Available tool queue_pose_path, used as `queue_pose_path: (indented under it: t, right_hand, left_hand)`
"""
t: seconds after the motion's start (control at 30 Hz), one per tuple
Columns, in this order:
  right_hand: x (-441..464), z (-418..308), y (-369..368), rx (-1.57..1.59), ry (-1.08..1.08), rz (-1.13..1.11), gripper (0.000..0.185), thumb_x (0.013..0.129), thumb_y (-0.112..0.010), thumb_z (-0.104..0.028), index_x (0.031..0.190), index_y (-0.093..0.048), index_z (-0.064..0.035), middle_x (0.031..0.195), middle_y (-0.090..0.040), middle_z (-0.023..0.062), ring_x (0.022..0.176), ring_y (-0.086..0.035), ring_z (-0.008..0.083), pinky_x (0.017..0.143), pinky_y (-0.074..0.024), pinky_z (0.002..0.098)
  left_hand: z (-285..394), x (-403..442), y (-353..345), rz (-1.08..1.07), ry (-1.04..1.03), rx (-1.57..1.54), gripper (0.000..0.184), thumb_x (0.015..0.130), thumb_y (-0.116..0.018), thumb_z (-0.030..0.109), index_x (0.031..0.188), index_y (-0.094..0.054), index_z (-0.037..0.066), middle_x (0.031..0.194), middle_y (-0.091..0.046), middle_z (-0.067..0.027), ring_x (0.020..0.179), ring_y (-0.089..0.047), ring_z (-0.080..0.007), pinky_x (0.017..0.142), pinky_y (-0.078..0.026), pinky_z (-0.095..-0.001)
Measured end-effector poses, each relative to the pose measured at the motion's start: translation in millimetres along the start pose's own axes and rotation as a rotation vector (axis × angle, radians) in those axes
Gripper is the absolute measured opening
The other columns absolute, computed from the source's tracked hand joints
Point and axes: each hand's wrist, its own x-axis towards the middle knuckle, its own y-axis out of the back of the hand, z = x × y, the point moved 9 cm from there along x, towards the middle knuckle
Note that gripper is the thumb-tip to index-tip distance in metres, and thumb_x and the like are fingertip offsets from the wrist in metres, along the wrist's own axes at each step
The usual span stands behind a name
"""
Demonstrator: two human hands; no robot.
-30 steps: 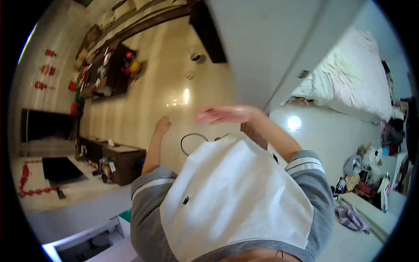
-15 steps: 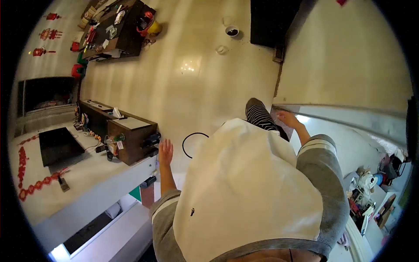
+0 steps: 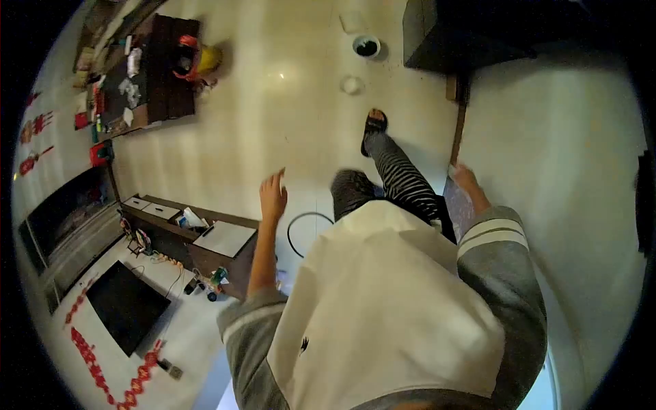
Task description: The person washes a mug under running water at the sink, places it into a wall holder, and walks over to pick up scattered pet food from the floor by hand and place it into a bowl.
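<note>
My left hand (image 3: 273,195) hangs over the floor, its fingers stretched out and holding nothing, near the corner of a low dark cabinet (image 3: 225,254). My right hand (image 3: 466,179) is beside the wall edge at the right, its fingers partly curled and too unclear to tell what is between them. Below my white and grey shirt (image 3: 383,294), one foot in a dark sandal (image 3: 374,126) stands forward on the floor. A black hoop-like cord (image 3: 290,236) lies on the floor between my left hand and the shirt.
A bowl with dark contents (image 3: 367,47) and a small pale round item (image 3: 352,85) sit on the floor ahead. A dark table (image 3: 171,68) with a red and yellow bin (image 3: 205,60) is at the upper left. A black box-like object (image 3: 437,37) stands at the upper right.
The view has turned from the bedroom doorway toward the living room floor. A sandalled foot and striped trouser legs now show. My left hand has moved forward; my right hand has moved outward from the middle.
</note>
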Motion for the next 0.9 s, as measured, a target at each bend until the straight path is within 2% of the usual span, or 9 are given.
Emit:
queue_pose_path:
  t: [0.07, 0.17, 0.33, 0.4, 0.57, 0.7, 0.8, 0.83, 0.9]
  right_hand:
    - [23.9, -97.8, 83.7, 0.206, -0.081, 0.052, 0.029, 0.075, -0.057, -0.016, 0.102, -0.053, -0.0051, 0.094, -0.06, 0.0144, 0.086, -0.058, 0.0293, 0.074, -0.046, 0.035]
    - [91.7, -135.6, 110.2, 0.221, -0.163, 0.075, 0.027, 0.072, -0.06, -0.015, 0.098, -0.054, -0.0052, 0.088, -0.061, 0.0137, 0.082, -0.059, 0.0284, 0.072, -0.0464, 0.0348]
    - [158.4, -136.8, 74.0, 0.157, -0.2, 0.071, 0.034, 0.069, -0.065, -0.017, 0.099, -0.054, -0.0057, 0.091, -0.059, 0.0142, 0.086, -0.057, 0.0296, 0.074, -0.0454, 0.0374]
    - [188.9, -136.1, 71.0, -0.024, -0.2, 0.244, 0.04, 0.07, -0.064, -0.018, 0.105, -0.051, -0.0059, 0.096, -0.057, 0.0158, 0.09, -0.055, 0.0304, 0.076, -0.0453, 0.0385]
    - [260.7, -91.5, -3.7, -0.045, -0.301, 0.22, 0.041, 0.072, -0.063, -0.018, 0.11, -0.05, -0.0074, 0.101, -0.055, 0.0136, 0.095, -0.053, 0.0288, 0.082, -0.0439, 0.0369]
    - [338.7, -59.1, -74.0, -0.027, -0.297, 0.22, 0.032, 0.074, -0.06, -0.019, 0.105, -0.055, -0.0124, 0.102, -0.056, 0.0081, 0.097, -0.052, 0.0254, 0.083, -0.0438, 0.0346]
    - [389.0, -37.0, -113.5, -0.126, -0.206, 0.255, 0.028, 0.075, -0.058, -0.018, 0.103, -0.056, -0.0136, 0.102, -0.055, 0.0058, 0.099, -0.051, 0.0235, 0.082, -0.0444, 0.0341]
    - [399.9, -34.8, -123.4, -0.175, -0.143, 0.275, 0.028, 0.075, -0.058, -0.017, 0.102, -0.057, -0.0135, 0.103, -0.054, 0.0051, 0.1, -0.05, 0.0229, 0.082, -0.0446, 0.0343]
    - [411.7, -23.9, -142.7, -0.195, -0.095, 0.323, 0.027, 0.075, -0.058, -0.017, 0.102, -0.057, -0.0137, 0.105, -0.053, 0.0045, 0.1, -0.05, 0.0226, 0.082, -0.0449, 0.0346]
  left_hand:
    - [1.6, 63.8, -8.2, -0.037, -0.064, -0.019, 0.051, 0.07, -0.054, -0.002, 0.118, -0.043, 0.01, 0.107, -0.051, -0.0113, 0.098, -0.047, -0.0298, 0.083, -0.039, -0.0385]
    - [-11.0, 168.0, -34.6, -0.051, -0.071, -0.173, 0.049, 0.07, -0.056, 0.002, 0.117, -0.044, 0.01, 0.108, -0.05, -0.0114, 0.1, -0.046, -0.0308, 0.087, -0.038, -0.039]
    - [-4.5, 282.0, -111.6, -0.199, -0.228, -0.019, 0.049, 0.069, -0.059, 0.007, 0.116, -0.045, 0.011, 0.112, -0.047, -0.0111, 0.102, -0.045, -0.032, 0.088, -0.038, -0.0398]
    - [-15.2, 320.8, -160.7, -0.266, -0.306, 0.121, 0.046, 0.069, -0.061, 0.013, 0.113, -0.047, 0.013, 0.116, -0.044, -0.0106, 0.104, -0.043, -0.0331, 0.088, -0.039, -0.0409]
    - [-39.2, 413.6, -271.7, -0.256, -0.511, -0.015, 0.033, 0.072, -0.059, 0.012, 0.104, -0.054, 0.012, 0.106, -0.053, -0.0114, 0.1, -0.047, -0.0305, 0.085, -0.04, -0.04]
    - [17.3, 463.5, -252.4, 0.1, -0.759, -0.096, 0.022, 0.073, -0.059, 0.004, 0.095, -0.059, 0.009, 0.097, -0.058, -0.0078, 0.095, -0.052, -0.0278, 0.084, -0.041, -0.036]
    - [55.1, 462.6, -197.8, 0.236, -0.921, -0.433, 0.023, 0.072, -0.061, -0.004, 0.093, -0.059, 0.006, 0.098, -0.059, -0.0059, 0.095, -0.053, -0.0183, 0.085, -0.04, -0.0299]
    - [50.1, 466.8, -182.6, 0.228, -0.845, -0.267, 0.028, 0.073, -0.06, -0.004, 0.1, -0.055, 0.002, 0.101, -0.057, -0.0071, 0.096, -0.053, -0.017, 0.085, -0.041, -0.0301]
    - [70.8, 445.6, -134.1, 0.331, -1.057, -0.235, 0.048, 0.067, -0.057, 0.023, 0.108, -0.042, 0.002, 0.096, -0.047, -0.0053, 0.088, -0.048, -0.0141, 0.074, -0.042, -0.0253]
